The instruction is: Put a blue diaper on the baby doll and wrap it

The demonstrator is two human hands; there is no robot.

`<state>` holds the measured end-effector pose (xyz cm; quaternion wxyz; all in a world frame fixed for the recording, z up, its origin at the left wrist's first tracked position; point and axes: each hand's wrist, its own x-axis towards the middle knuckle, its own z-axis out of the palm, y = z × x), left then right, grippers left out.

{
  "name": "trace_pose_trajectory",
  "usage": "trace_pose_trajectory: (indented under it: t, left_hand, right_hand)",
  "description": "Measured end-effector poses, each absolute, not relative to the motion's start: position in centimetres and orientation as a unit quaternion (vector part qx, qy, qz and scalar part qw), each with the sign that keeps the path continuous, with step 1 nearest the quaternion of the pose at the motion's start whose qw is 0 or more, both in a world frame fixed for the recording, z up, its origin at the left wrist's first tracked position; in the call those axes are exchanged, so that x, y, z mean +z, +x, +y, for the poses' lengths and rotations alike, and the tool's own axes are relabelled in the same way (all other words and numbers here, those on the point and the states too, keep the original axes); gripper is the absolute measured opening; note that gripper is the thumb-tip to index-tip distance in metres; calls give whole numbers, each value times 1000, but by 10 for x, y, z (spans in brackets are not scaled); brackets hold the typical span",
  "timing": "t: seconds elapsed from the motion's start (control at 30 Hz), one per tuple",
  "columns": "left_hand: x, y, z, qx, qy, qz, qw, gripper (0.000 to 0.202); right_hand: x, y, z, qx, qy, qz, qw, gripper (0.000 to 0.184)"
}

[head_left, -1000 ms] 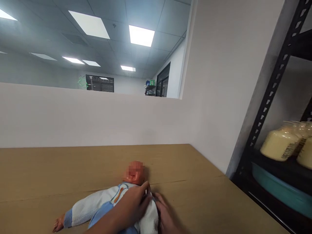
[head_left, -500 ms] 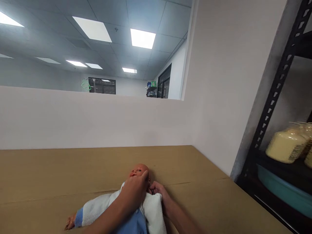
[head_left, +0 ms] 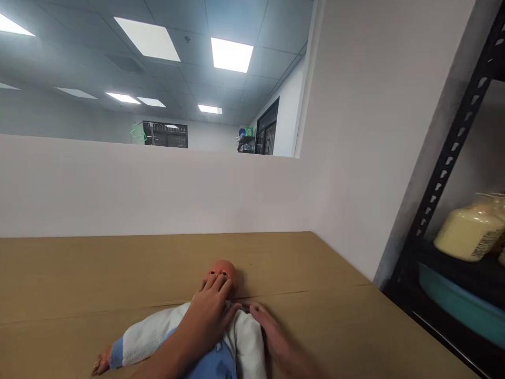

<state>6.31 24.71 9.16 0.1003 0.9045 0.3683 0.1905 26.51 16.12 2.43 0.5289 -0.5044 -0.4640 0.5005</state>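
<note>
The left hand [head_left: 215, 301] has opened from its curled shape and now lies, fingers spread, across the face of the doll [head_left: 221, 355] on the surface [head_left: 335, 321], perhaps steadying it, while the right hand [head_left: 269, 327] touches its shoulder, grip unclear.

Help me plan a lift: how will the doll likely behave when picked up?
The doll lies on its back, one white sleeve stretched out, so it probably won't roll. Its smooth head looks stiff and may be slippery. The sleeve's fuzzy cloth should feel soft and hold better.
</note>
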Motion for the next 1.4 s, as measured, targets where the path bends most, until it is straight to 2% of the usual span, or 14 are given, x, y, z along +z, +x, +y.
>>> trace_pose_trajectory:
  t: [0.07, 0.2, 0.37, 0.47, 0.6, 0.67, 0.73, 0.83, 0.9, 1.0, 1.07, 1.17, 1.3, 1.4]
  left_hand:
    - [92, 57, 235, 184, 930, 303, 92, 17]
    - [83, 44, 217, 106, 981, 143, 74, 17]
    - [71, 38, 213, 71, 986, 140, 63, 19]
    - [76, 46, 210, 59, 985, 152, 65, 9]
    - [87, 65, 203, 9, 978, 187, 88, 33]
    - [92, 71, 203, 14, 959, 249, 132, 28]
    - [95, 72, 207, 39, 924, 315, 212, 10]
    - [95, 68, 218, 80, 881, 351, 307, 12]
    - [93, 64, 223, 117, 876, 321, 339, 8]
    - [90, 61, 224, 179, 877, 250, 368, 27]
    - [89, 57, 225, 200, 890, 223, 344, 24]
    - [82, 40, 234, 242, 898, 218, 294, 12]
    - [63, 1, 257, 284, 875, 270, 285, 21]
    - [47, -23, 271, 305, 849, 307, 304, 29]
  right_hand:
    - [23, 258, 166, 479, -547, -487, 484, 73]
    - [27, 259, 160, 432, -609, -558, 363, 97]
    - [44, 287, 153, 362, -653, -611, 265, 65]
    - [48, 299, 154, 344, -645, -647, 215, 65]
    - [49, 297, 149, 325, -650, -668, 161, 64]
    - [52, 291, 144, 334, -644, -667, 172, 62]
    - [55, 284, 141, 313, -639, -669, 214, 68]
    - [49, 273, 145, 235, -613, -697, 287, 72]
    - [36, 266, 152, 215, -567, -732, 310, 59]
    - [11, 260, 163, 230, -510, -759, 333, 33]
    - [3, 261, 165, 226, -517, -746, 353, 24]
    - [12, 270, 163, 171, -544, -760, 312, 16]
    - [37, 286, 159, 116, -571, -786, 207, 38]
    - [40, 297, 160, 132, -598, -764, 203, 36]
